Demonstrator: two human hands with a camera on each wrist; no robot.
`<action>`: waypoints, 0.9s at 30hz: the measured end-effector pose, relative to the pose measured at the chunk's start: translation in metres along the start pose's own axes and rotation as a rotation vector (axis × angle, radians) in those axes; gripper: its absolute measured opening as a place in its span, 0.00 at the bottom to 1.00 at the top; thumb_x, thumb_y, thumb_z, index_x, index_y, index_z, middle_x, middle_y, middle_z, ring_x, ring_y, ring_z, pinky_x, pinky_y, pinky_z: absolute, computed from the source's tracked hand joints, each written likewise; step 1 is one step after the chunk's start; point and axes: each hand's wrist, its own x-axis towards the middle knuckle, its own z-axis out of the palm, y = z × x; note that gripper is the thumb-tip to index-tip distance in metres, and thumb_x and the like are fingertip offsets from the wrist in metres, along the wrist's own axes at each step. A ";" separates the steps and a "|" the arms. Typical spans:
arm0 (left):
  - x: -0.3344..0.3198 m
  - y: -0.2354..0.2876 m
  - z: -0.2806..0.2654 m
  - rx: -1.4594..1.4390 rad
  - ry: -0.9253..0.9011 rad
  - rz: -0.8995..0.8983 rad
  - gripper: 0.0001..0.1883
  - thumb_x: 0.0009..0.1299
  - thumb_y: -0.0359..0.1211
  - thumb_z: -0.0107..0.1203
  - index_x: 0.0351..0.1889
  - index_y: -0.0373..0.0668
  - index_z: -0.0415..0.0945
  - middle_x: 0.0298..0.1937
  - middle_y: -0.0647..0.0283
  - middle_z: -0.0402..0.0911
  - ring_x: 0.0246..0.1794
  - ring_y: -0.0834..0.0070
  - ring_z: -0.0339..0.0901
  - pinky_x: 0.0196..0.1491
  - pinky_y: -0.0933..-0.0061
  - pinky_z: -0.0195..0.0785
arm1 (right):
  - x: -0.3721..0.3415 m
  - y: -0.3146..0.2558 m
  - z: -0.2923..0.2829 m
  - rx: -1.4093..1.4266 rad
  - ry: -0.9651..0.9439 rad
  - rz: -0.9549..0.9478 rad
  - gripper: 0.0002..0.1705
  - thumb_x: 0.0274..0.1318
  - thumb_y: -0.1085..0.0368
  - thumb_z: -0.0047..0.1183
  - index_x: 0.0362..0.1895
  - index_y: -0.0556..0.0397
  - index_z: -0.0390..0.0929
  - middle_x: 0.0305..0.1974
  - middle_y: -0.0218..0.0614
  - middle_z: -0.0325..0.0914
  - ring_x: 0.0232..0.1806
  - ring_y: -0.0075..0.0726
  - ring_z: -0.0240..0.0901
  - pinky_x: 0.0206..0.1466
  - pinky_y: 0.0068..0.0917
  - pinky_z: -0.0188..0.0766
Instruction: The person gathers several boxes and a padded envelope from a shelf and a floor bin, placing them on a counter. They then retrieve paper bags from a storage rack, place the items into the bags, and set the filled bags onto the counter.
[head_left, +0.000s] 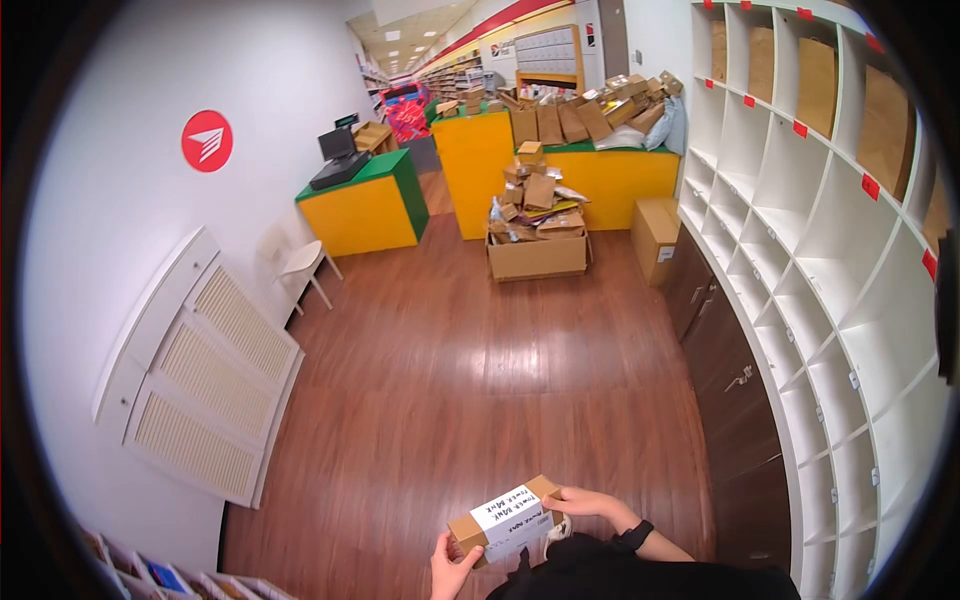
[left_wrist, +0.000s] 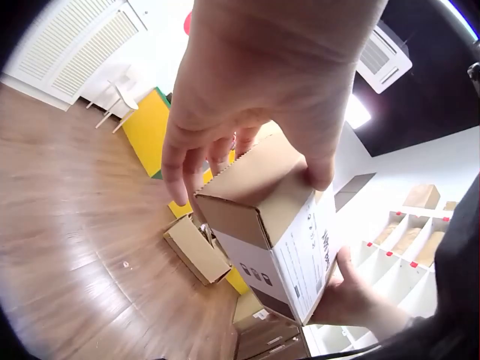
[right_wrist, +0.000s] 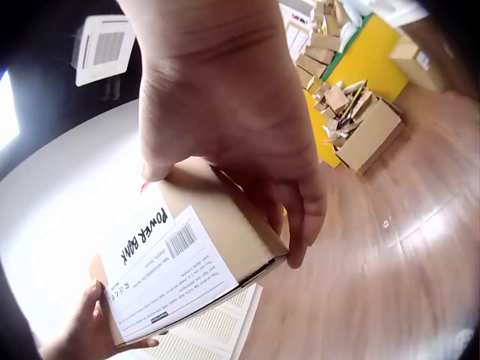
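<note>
Both hands hold a long brown cardboard box (head_left: 505,517) low in front of the body in the head view. A white label wraps its middle, hand-lettered "POWER BANK", with a barcode and printed text in the right wrist view. My left hand (head_left: 455,568) grips the box's left end, thumb on the labelled face and fingers round the far side. At the opposite end, my right hand (head_left: 588,503) grips it, thumb on top. Printed icons show on the box's side (left_wrist: 255,274) in the left wrist view.
A big open carton (head_left: 538,262) heaped with parcels stands on the floor ahead, before a yellow-green counter (head_left: 625,190) piled with packages. White cubby shelves (head_left: 800,270) line the right, above dark cabinets (head_left: 735,400). A white chair (head_left: 300,258) and louvred panel (head_left: 200,370) are left.
</note>
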 end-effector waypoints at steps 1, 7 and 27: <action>0.022 0.000 0.005 -0.071 -0.019 0.038 0.26 0.52 0.35 0.60 0.45 0.33 0.63 0.36 0.56 0.76 0.35 0.76 0.73 0.40 0.77 0.66 | 0.005 -0.004 -0.018 -0.036 0.042 -0.005 0.30 0.57 0.46 0.34 0.53 0.58 0.57 0.47 0.41 0.67 0.49 0.33 0.62 0.51 0.25 0.58; 0.129 0.015 0.040 0.144 -0.340 0.050 0.30 0.54 0.40 0.59 0.52 0.38 0.59 0.45 0.57 0.71 0.36 0.72 0.73 0.37 0.73 0.66 | 0.005 -0.007 -0.096 -0.168 0.341 -0.034 0.34 0.51 0.44 0.42 0.52 0.60 0.58 0.46 0.47 0.67 0.48 0.39 0.64 0.50 0.28 0.60; 0.528 0.107 0.103 -0.033 -0.562 0.066 0.27 0.63 0.40 0.47 0.56 0.37 0.51 0.40 0.56 0.72 0.35 0.72 0.71 0.39 0.72 0.66 | 0.197 -0.116 -0.346 0.141 0.575 0.031 0.39 0.46 0.53 0.53 0.57 0.59 0.50 0.46 0.41 0.66 0.42 0.27 0.65 0.35 0.19 0.65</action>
